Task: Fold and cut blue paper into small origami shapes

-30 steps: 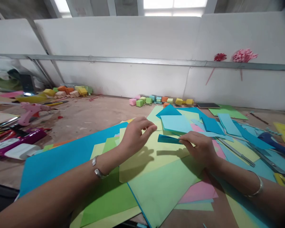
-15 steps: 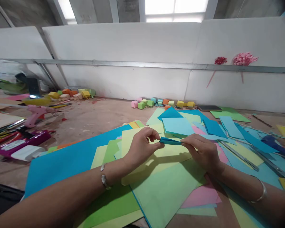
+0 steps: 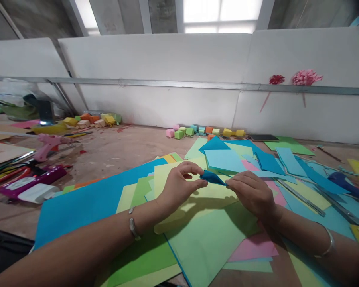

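A small folded piece of dark blue paper is stretched between my two hands above the stacked sheets. My left hand pinches its left end between thumb and fingers. On the other side, my right hand grips the narrow right tip, and its fingers hide that end. Beneath them lie a pale yellow sheet and a light green sheet. Just behind the hands is a light blue paper stack.
Small paper cubes line the wall's foot. To the left lie a pink glue gun, a purple device and a white adapter. Metal tweezers and dark-bladed scissors rest on papers at the right.
The blue paper has turned in my fingers: its broad face now bulges where a thin, cone-like fold showed before. Both hands stay in nearly the same place. The view has tilted slightly.
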`<move>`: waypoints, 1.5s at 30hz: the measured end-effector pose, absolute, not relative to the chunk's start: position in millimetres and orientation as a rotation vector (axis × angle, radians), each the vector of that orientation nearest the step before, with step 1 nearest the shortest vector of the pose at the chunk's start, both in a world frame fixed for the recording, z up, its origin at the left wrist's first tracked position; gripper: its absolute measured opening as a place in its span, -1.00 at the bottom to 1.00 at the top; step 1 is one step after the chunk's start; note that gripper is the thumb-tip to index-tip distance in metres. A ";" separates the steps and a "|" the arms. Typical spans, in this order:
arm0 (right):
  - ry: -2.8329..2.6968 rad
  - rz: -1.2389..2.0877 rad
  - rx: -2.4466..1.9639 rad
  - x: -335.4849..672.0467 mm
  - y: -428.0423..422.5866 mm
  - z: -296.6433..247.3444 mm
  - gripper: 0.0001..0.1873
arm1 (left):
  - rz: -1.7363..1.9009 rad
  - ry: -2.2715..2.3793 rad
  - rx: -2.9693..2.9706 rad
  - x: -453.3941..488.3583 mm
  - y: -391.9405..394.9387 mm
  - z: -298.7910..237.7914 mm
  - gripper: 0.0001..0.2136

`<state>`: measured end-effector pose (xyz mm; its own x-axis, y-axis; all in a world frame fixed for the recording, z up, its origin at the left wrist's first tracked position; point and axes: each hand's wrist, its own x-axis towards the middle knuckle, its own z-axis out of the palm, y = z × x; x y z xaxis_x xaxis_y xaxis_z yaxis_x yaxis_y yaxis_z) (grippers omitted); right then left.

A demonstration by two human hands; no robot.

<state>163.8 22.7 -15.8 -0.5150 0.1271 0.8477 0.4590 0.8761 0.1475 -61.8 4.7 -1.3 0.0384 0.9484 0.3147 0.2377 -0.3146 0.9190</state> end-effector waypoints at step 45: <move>-2.173 -0.041 -0.650 169.3 24.9 -22.3 -0.84 | 1.056 1.160 2.095 -80.5 21.6 7.7 -0.80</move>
